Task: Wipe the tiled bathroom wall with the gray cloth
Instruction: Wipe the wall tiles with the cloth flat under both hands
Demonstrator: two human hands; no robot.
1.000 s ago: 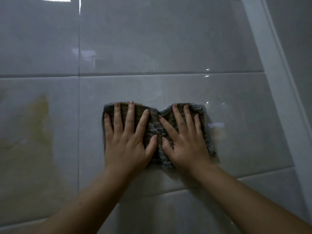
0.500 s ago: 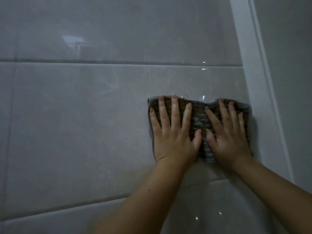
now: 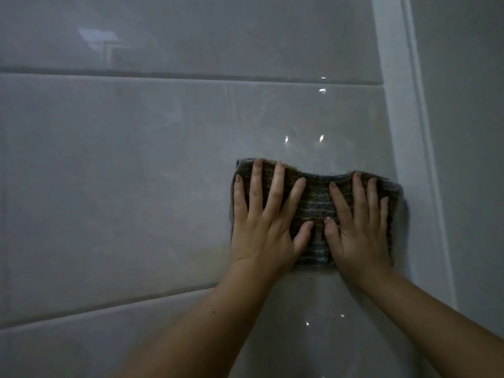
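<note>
Both hands flat against the tiled wall [image 3: 136,173], side by side, palms down on the gray cloth [image 3: 316,203]. Left hand [image 3: 261,230]: fingers straight and fanned apart, tips reaching the cloth's upper left edge, little finger along its left border, thumb angled inward. Right hand [image 3: 360,236]: fingers straight, closer together, tips near the upper right edge, thumb pointing up beside the left thumb; the two thumbs near each other but apart, a strip of cloth showing between them. Neither hand curls round the fabric; both press it to the glossy tile. Cloth spread wide, top edge dipping between the hands, its right end just beside the white vertical trim [image 3: 403,159]. Horizontal grout lines run above and below. Forearms enter from the bottom edge.
</note>
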